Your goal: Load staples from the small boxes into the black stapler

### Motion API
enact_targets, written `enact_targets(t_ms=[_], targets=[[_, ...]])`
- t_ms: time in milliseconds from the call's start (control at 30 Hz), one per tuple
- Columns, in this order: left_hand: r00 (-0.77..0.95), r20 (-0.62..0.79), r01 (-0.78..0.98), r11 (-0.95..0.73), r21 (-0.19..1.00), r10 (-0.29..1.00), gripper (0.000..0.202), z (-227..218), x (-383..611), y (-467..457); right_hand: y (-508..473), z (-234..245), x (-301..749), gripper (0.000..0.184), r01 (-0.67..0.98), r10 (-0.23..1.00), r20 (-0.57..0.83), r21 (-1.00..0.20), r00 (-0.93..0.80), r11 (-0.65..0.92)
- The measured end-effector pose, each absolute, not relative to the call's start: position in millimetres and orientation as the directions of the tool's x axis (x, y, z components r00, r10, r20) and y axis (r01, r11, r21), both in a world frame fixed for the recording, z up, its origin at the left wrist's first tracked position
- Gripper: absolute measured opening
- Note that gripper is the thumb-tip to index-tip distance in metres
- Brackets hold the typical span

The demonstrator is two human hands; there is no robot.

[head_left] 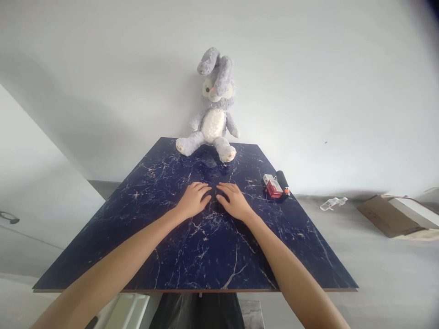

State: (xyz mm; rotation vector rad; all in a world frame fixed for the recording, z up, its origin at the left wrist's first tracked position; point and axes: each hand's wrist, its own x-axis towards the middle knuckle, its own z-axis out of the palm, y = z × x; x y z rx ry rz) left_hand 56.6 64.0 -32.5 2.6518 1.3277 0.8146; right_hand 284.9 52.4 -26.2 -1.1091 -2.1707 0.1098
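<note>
My left hand (194,199) and my right hand (233,200) lie palm down, side by side, on the middle of a dark blue marbled tabletop (164,256). The fingers of both are stretched flat and hold nothing. A grey plush rabbit (214,109) sits upright at the far edge of the table, leaning against the white wall, straight ahead of my hands. To the right of my right hand lies a red and white small box (272,186) with a black cylinder with an orange tip (283,181) beside it.
On the grey floor to the right lie a clear plastic bottle (332,203) and flattened cardboard boxes (398,215). A white wall stands behind the table. A white panel rises at the left.
</note>
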Motion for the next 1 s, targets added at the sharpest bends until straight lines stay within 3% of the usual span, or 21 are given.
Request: enact_targets(t_ms=[100, 200, 267, 333, 400, 500, 567, 800, 1000], targets=[[0.424, 0.474, 0.726, -0.602, 0.332, 0.772, 0.037, -26.1, 51.9, 66.1, 56.1, -6.6, 311.1, 0.032, 0.759, 0.674, 0.721, -0.346, -0.161, 0.552], [0.371, 0.494, 0.728, -0.576, 0.372, 0.787, 0.035, -22.1, 46.4, 69.2, 61.7, 6.2, 352.1, 0.036, 0.853, 0.565, 0.803, -0.419, 0.190, 0.310], [0.363, 0.499, 0.732, -0.572, 0.370, 0.787, 0.034, -21.1, 42.1, 70.7, 64.7, 8.1, 382.5, 0.043, 0.840, 0.508, 0.755, -0.533, 0.416, 0.104], [0.373, 0.492, 0.739, -0.572, 0.354, 0.787, 0.034, -21.0, 36.3, 71.0, 66.9, 6.0, 410.8, 0.056, 0.741, 0.491, 0.611, -0.661, 0.622, -0.116], [0.378, 0.479, 0.752, -0.565, 0.341, 0.792, 0.034, -21.0, 27.5, 70.2, 68.8, 1.8, 433.9, 0.067, 0.643, 0.575, 0.400, -0.700, 0.714, -0.310], [0.377, 0.454, 0.774, -0.544, 0.324, 0.807, 0.035, -20.0, 6.2, 68.0, 72.8, -5.4, 456.4, 0.064, 0.617, 0.731, 0.115, -0.634, 0.672, -0.467], [0.355, 0.437, 0.797, -0.511, 0.322, 0.827, 0.035, -19.0, -13.0, 67.5, 76.1, -9.6, 464.1, 0.056, 0.633, 0.774, 0.041, -0.603, 0.632, -0.485], [0.095, 0.405, 0.840, -0.292, 0.458, 0.909, 0.033, -19.3, -66.1, 77.1, 81.4, -15.3, 457.6, 0.055, 0.693, 0.822, 0.053, -0.570, 0.567, -0.441], [0.119, 0.383, 0.834, -0.302, 0.463, 0.916, 0.032, -18.0, -57.8, 73.5, 82.4, -13.8, 404.9, 0.052, 0.767, 0.903, 0.077, -0.560, 0.422, -0.311]])
